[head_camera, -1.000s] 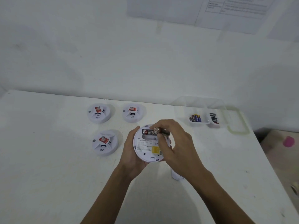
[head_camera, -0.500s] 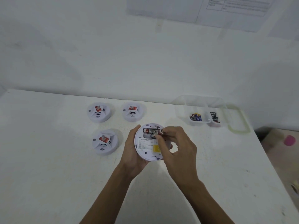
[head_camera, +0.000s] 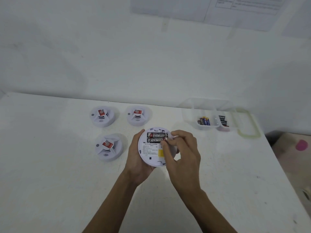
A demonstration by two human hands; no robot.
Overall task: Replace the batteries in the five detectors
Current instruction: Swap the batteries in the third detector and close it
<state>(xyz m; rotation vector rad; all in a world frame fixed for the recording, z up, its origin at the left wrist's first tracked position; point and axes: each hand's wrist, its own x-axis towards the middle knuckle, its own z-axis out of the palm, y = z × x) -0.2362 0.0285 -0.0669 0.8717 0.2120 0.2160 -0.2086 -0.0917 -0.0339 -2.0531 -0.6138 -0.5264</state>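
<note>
A white round detector (head_camera: 150, 154) is held back side up, just above the table, in the grip of my left hand (head_camera: 137, 159) at its left rim. In its open compartment lie two black-and-red batteries side by side, the upper battery (head_camera: 157, 135) and the lower battery (head_camera: 155, 140). My right hand (head_camera: 183, 152) comes in from the right with curled fingers; thumb and fingertips pinch the right end of the lower battery. Three more detectors stand face up on the table: back left detector (head_camera: 102, 117), back middle detector (head_camera: 138, 115) and front left detector (head_camera: 107, 147).
A clear plastic box (head_camera: 210, 105) at the back right has two compartments with several batteries (head_camera: 204, 121) in them. Its green-rimmed lid (head_camera: 249, 125) lies beside it. The table's right edge (head_camera: 276, 158) drops to a floor with a pink object (head_camera: 302, 145). A white wall stands behind.
My right hand has brought the second battery down from above the compartment into the slot below the first one. My left hand has kept the detector in nearly the same place.
</note>
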